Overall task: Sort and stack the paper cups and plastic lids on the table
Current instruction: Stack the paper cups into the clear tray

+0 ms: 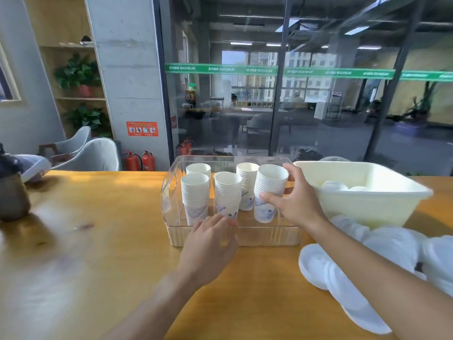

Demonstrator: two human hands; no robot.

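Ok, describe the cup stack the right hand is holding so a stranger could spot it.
Find the clear plastic bin on the wooden table. Of the paper cup stacks inside, it is the rightmost stack, nearest the cream tub. Only this one is gripped by the right hand.

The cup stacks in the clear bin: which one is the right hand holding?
The rightmost stack. The right hand grips it; the other four stand free.
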